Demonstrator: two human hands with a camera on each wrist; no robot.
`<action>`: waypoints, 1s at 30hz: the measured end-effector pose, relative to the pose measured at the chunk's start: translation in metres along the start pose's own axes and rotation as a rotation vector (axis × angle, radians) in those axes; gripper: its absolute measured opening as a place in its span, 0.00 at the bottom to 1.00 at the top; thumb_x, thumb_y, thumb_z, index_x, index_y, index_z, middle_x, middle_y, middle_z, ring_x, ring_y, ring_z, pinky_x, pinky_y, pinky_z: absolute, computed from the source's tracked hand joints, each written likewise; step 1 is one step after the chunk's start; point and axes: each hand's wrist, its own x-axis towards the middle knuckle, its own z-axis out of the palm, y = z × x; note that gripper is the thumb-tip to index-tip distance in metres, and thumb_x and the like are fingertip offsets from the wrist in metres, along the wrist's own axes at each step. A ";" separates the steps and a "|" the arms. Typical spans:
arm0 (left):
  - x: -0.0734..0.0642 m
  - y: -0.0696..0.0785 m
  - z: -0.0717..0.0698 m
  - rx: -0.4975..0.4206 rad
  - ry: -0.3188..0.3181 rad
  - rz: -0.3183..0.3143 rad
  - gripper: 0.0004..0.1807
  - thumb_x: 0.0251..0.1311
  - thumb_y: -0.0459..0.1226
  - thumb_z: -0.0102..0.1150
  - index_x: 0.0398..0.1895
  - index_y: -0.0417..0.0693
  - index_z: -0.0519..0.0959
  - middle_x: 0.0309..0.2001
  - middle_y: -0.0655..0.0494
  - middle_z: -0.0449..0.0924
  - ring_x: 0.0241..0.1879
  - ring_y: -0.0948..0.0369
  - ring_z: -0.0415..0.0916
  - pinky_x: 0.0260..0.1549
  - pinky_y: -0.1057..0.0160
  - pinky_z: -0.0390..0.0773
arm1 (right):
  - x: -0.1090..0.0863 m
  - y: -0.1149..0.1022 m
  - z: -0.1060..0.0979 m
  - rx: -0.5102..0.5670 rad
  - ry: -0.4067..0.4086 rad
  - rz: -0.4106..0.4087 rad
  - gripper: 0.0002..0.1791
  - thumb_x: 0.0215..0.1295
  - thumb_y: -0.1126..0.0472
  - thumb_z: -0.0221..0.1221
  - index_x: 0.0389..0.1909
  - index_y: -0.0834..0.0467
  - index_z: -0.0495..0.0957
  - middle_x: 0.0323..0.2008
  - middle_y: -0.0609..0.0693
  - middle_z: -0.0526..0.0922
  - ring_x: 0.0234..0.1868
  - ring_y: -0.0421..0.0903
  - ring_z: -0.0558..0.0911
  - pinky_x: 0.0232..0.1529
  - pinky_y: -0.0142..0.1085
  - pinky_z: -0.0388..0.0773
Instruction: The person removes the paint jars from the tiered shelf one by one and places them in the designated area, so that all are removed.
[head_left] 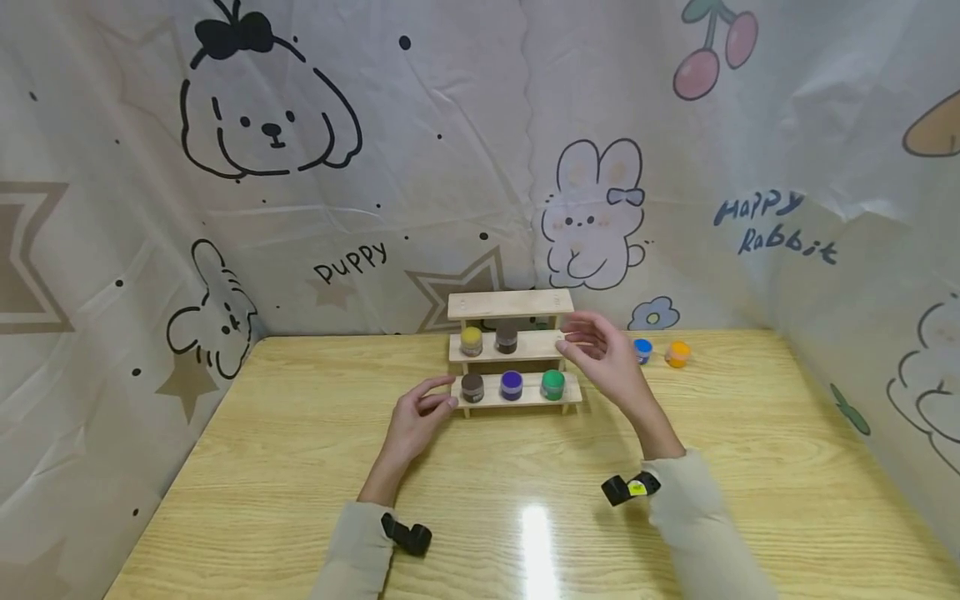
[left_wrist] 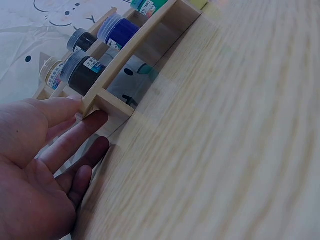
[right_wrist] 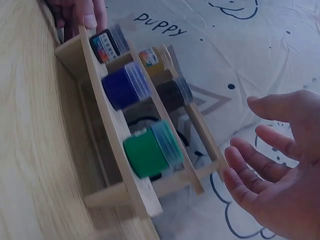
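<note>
A three-tier wooden display rack [head_left: 510,304] stands near the back of the table. On its bottom tier sit a dark paint jar [head_left: 472,388], a purple-blue jar [head_left: 512,386] and a green jar [head_left: 552,386]. A yellow jar [head_left: 471,342] and another dark jar [head_left: 506,339] share the middle tier; the top tier is bare. My left hand [left_wrist: 45,155] pinches the left end of the bottom tier, thumb above and a finger underneath. Beside the right end of the rack, my right hand [right_wrist: 280,165] hovers with fingers loosely bent, nothing between them.
Right of the rack, behind my right hand, a blue jar [head_left: 642,351] and an orange jar [head_left: 678,355] stand on the wooden table [head_left: 300,467]. A printed cloth [head_left: 465,167] hangs behind the table and along both sides.
</note>
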 end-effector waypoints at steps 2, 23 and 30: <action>0.003 -0.007 0.000 0.002 0.006 -0.007 0.20 0.70 0.29 0.62 0.64 0.35 0.78 0.48 0.36 0.86 0.51 0.45 0.84 0.43 0.72 0.75 | 0.003 -0.002 0.006 -0.007 -0.011 0.006 0.27 0.71 0.60 0.66 0.66 0.64 0.73 0.57 0.62 0.81 0.58 0.57 0.80 0.58 0.40 0.76; 0.010 -0.024 0.002 -0.015 0.001 -0.016 0.20 0.70 0.29 0.62 0.64 0.36 0.78 0.49 0.36 0.86 0.51 0.44 0.84 0.43 0.72 0.76 | 0.036 0.001 0.054 -0.113 -0.114 0.055 0.25 0.67 0.63 0.68 0.63 0.63 0.76 0.57 0.60 0.82 0.53 0.54 0.83 0.58 0.47 0.77; 0.010 -0.024 0.001 -0.014 0.005 -0.013 0.20 0.70 0.29 0.62 0.64 0.37 0.79 0.48 0.36 0.86 0.51 0.45 0.84 0.43 0.73 0.76 | 0.039 0.000 0.059 -0.173 -0.138 0.070 0.25 0.67 0.62 0.69 0.64 0.62 0.77 0.58 0.58 0.83 0.52 0.53 0.84 0.55 0.45 0.79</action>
